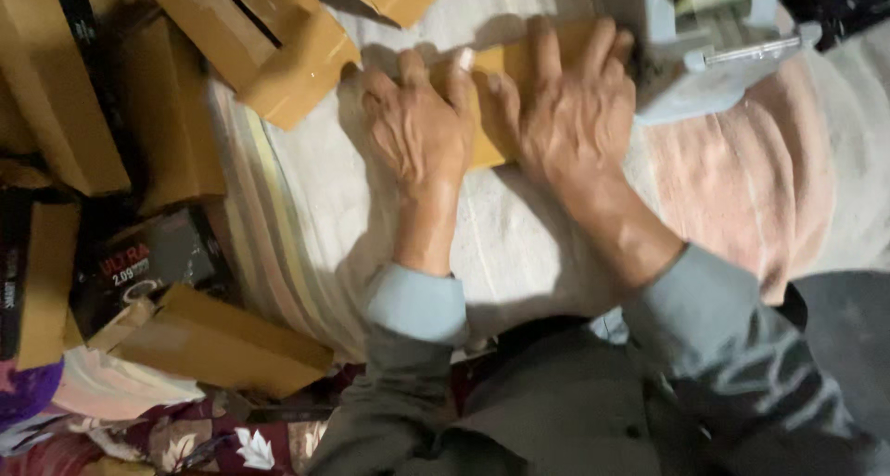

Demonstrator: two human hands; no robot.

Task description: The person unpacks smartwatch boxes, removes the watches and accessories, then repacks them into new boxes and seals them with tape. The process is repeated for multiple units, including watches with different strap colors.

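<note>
Both hands press flat on a small brown cardboard piece point(489, 142) that lies on a white and pink striped cloth point(519, 244). My left hand point(417, 128) covers its left part, fingers spread and pointing away from me. My right hand point(565, 114) lies on its right part, fingers reaching toward a grey metal machine point(709, 50) at the top right. Most of the cardboard is hidden under the hands. Grey-blue sleeves cover both forearms.
Several flat brown cardboard boxes point(278, 40) are piled to the left and at the top. A dark printed box point(148, 263) and another brown box point(213, 346) lie at the lower left, beside floral fabric point(185, 439).
</note>
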